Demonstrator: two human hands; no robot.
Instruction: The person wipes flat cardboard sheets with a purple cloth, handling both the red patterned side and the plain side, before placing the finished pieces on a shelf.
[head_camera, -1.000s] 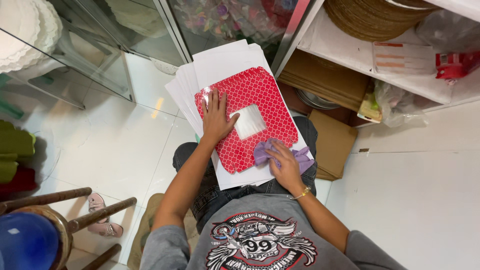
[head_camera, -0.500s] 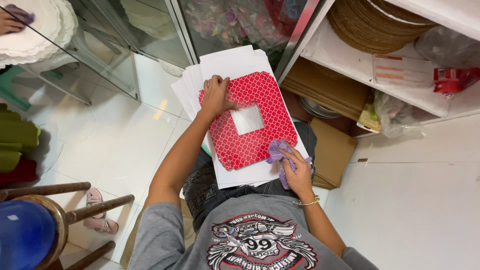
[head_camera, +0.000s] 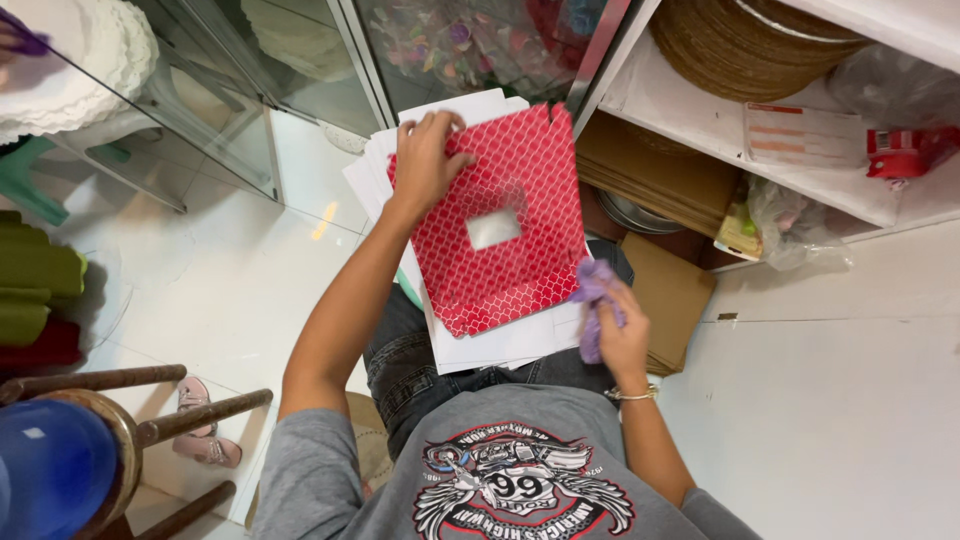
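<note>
Two hands busy: left hand (head_camera: 428, 160) grips red patterned card (head_camera: 505, 235); right hand (head_camera: 618, 330) clutches purple cloth (head_camera: 592, 290).

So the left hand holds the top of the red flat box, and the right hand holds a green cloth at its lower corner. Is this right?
Not quite: the cloth is purple, not green, as the head view shows. The rest stands: the left hand holds the top of the red flat box, and the right hand holds the cloth at its lower corner.

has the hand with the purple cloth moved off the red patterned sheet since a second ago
Yes. The right hand with the purple cloth slid from the red patterned sheet past its lower right edge, towards the brown cardboard by the shelf.
</note>
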